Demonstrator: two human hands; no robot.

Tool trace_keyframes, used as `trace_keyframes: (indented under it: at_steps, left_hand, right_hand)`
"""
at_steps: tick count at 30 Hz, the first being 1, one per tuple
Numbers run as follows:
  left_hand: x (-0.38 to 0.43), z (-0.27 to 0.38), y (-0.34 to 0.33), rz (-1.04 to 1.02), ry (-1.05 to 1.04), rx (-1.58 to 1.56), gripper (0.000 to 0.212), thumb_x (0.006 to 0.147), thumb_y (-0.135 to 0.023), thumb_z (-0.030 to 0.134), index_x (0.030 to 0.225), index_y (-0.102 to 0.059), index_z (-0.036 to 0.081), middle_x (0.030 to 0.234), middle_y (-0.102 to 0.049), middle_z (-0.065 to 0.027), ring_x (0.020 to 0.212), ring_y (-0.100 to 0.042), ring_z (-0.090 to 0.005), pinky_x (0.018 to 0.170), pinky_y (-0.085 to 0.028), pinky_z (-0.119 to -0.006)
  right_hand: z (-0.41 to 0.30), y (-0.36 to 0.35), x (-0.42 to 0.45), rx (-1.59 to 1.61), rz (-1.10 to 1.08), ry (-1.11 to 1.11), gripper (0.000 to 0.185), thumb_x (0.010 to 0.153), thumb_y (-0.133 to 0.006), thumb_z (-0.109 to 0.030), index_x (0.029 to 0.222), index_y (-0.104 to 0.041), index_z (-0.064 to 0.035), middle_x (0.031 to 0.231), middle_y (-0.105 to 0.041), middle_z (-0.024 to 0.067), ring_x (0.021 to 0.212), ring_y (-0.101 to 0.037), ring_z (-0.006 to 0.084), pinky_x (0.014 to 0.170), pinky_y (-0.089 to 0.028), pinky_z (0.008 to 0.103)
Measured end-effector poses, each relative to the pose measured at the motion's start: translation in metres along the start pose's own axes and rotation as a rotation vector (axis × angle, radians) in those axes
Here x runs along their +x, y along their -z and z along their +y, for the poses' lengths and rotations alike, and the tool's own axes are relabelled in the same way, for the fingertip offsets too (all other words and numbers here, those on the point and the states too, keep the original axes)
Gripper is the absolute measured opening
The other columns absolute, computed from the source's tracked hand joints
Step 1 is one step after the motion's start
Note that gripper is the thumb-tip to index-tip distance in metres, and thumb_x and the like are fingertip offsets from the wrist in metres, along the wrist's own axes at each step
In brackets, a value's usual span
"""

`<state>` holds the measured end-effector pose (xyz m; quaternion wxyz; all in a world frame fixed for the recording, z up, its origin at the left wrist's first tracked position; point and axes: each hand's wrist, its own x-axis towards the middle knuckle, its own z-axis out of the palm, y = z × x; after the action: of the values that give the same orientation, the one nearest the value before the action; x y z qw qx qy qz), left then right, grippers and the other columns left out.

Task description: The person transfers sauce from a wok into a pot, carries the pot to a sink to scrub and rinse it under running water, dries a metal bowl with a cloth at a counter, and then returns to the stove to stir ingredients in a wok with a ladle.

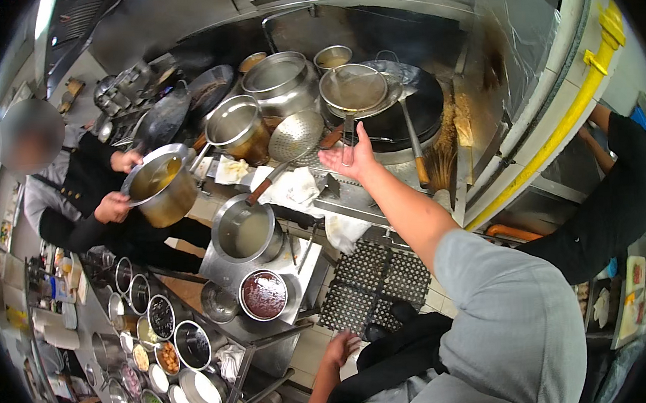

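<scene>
My right hand (348, 157) reaches over the front of the stove with its palm up and fingers spread. The handle end of a round mesh strainer (353, 87) overlaps the palm; whether they touch, I cannot tell. The strainer rests above a black wok (415, 108), beside a wok ladle with a wooden grip (419, 164). Left of this hand lies a perforated skimmer (296, 136), its wooden handle pointing toward me. My left hand (343, 348) hangs low near my dark apron, fingers loosely apart, holding nothing.
A co-worker at left holds a tilted metal pot (168, 204) in both hands. Between us stand a deep pot of cloudy liquid (249, 237) and a bowl of red sauce (263, 294). Several ingredient containers (168, 358) fill the lower left. A rubber mat (357, 283) covers the floor.
</scene>
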<state>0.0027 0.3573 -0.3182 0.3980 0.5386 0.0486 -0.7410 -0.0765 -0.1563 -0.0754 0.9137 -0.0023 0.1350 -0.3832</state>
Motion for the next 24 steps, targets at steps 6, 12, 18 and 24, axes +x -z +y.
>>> trace_keyframes:
  at_steps: [6,12,18,24]
  left_hand:
    - [-0.107,-0.074,0.055,0.328,-0.013,-0.103,0.047,0.096,-0.051,0.029,0.133,-0.044,0.0,0.131,-0.052,-0.0164,0.111,-0.057,-0.0339,0.095,-0.046,-0.042]
    - [-0.113,-0.184,0.112,0.447,-0.365,0.89,0.039,0.089,-0.055,0.031,0.119,-0.062,0.007,0.116,-0.065,-0.0111,0.109,-0.06,-0.0223,0.094,-0.047,-0.034]
    - [-0.132,-0.189,0.103,0.619,-0.231,0.88,0.043,0.088,-0.052,0.033,0.124,-0.06,0.011,0.117,-0.065,-0.0103,0.105,-0.062,-0.021,0.091,-0.049,-0.037]
    - [-0.214,-0.164,0.127,0.878,-0.092,0.562,0.043,0.088,-0.052,0.033,0.124,-0.06,0.012,0.116,-0.065,-0.0102,0.104,-0.063,-0.021,0.09,-0.049,-0.038]
  right_hand:
    - [-0.055,-0.023,0.041,-0.101,0.301,0.225,0.023,0.092,-0.057,-0.018,0.077,-0.043,-0.0074,0.066,-0.045,0.0061,0.056,-0.049,0.0149,0.054,-0.045,0.0331]
    - [-0.063,-0.045,-0.056,-0.62,0.138,0.122,0.026,0.096,-0.048,-0.018,0.074,-0.051,-0.0047,0.064,-0.053,0.0062,0.061,-0.053,0.0189,0.056,-0.051,0.0332]
    - [-0.087,-0.069,-0.193,-0.864,0.298,0.259,0.005,0.084,-0.065,-0.007,0.081,-0.061,-0.0042,0.067,-0.058,0.0029,0.061,-0.057,0.014,0.06,-0.049,0.0315]
    - [-0.115,-0.052,-0.242,-0.875,0.287,0.21,0.009,0.081,-0.068,-0.01,0.079,-0.06,-0.0058,0.064,-0.057,0.0006,0.055,-0.055,0.0118,0.049,-0.047,0.0262]
